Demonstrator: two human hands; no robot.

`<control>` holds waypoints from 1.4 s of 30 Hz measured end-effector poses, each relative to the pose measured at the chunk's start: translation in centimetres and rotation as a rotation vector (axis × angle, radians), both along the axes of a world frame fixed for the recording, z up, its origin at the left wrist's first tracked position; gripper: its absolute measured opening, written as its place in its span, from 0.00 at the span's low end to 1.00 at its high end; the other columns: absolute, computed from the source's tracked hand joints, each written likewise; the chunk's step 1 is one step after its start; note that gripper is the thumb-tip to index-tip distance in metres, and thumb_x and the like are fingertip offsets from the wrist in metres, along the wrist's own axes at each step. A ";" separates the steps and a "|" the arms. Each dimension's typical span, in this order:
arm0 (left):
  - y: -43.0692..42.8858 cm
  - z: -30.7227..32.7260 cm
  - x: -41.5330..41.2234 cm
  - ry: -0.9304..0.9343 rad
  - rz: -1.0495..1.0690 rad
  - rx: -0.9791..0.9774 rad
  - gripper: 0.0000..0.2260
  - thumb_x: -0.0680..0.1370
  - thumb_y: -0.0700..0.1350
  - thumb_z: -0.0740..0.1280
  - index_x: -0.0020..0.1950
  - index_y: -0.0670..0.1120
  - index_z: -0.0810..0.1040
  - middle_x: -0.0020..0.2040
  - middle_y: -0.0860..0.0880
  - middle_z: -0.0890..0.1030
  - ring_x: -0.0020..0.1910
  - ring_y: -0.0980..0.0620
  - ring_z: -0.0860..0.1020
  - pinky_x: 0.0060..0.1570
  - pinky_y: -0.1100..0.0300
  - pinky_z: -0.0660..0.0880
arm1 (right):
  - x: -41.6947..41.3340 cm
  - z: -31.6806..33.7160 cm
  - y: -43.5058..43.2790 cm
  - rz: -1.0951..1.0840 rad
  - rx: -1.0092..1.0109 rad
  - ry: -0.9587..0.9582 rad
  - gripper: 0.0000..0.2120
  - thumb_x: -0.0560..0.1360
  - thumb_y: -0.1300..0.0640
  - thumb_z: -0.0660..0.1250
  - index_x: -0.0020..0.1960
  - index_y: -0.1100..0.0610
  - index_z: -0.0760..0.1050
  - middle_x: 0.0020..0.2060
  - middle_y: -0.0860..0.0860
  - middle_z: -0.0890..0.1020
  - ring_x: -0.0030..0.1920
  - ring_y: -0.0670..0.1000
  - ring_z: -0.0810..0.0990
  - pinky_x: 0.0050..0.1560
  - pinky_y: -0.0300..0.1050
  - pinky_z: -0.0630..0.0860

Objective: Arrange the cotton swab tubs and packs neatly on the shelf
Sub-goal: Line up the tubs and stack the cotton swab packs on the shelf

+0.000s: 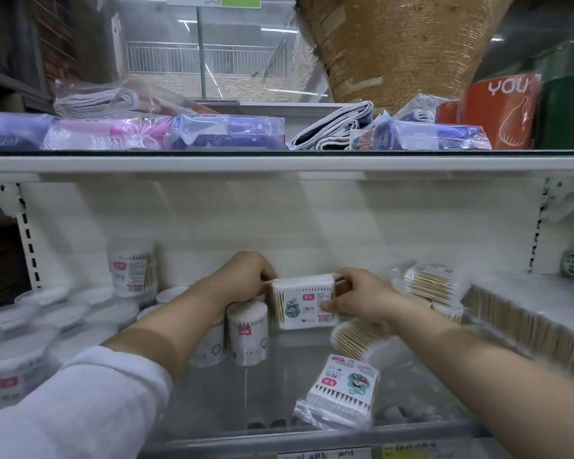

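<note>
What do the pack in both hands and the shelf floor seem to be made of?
Pack: thin glossy clear plastic film, it shines; inside, tan wooden-looking sticks with white cotton tips. Shelf floor: probably glass or clear plastic; it reflects.

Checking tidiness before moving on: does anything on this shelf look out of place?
Yes. One cotton swab pack lies flat near the shelf front, skewed, label upside down. Behind it a round tub lies on its side, while the tubs to its left stand upright. The left hand and right hand hold a second pack upright.
</note>
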State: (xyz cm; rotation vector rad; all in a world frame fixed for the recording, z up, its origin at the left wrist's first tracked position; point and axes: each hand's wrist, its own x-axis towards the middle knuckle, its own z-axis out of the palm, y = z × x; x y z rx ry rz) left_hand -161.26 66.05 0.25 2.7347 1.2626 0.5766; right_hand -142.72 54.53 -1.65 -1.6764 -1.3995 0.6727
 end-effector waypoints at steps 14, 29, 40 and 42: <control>-1.3 0.2 -0.4 -0.143 -0.047 -0.150 0.16 0.75 0.36 0.60 0.57 0.46 0.81 0.58 0.50 0.81 0.52 0.55 0.77 0.51 0.64 0.71 | -1.8 -1.5 1.1 -0.083 -0.110 -0.349 0.22 0.68 0.57 0.75 0.58 0.54 0.70 0.52 0.50 0.80 0.53 0.52 0.78 0.55 0.47 0.75; -3.1 -0.6 1.3 0.039 -0.087 -0.072 0.17 0.73 0.55 0.70 0.59 0.50 0.79 0.58 0.51 0.79 0.56 0.53 0.76 0.52 0.62 0.70 | -0.4 0.3 -1.0 -0.087 -0.074 -0.420 0.21 0.68 0.53 0.74 0.57 0.54 0.70 0.47 0.47 0.78 0.48 0.49 0.77 0.50 0.42 0.74; -5.3 -0.2 0.8 -0.078 -0.117 0.073 0.24 0.78 0.54 0.63 0.73 0.53 0.63 0.72 0.52 0.68 0.70 0.51 0.66 0.66 0.59 0.62 | -1.7 3.6 -7.0 0.156 -0.428 -1.063 0.30 0.70 0.49 0.72 0.70 0.44 0.66 0.64 0.45 0.74 0.60 0.51 0.76 0.57 0.45 0.74; -6.5 0.0 0.6 -0.169 -0.141 0.077 0.22 0.78 0.52 0.63 0.71 0.53 0.65 0.70 0.53 0.70 0.69 0.53 0.67 0.64 0.62 0.62 | -1.4 3.3 -7.0 0.198 -0.480 -1.217 0.35 0.71 0.57 0.71 0.73 0.41 0.60 0.67 0.47 0.72 0.63 0.53 0.73 0.56 0.47 0.75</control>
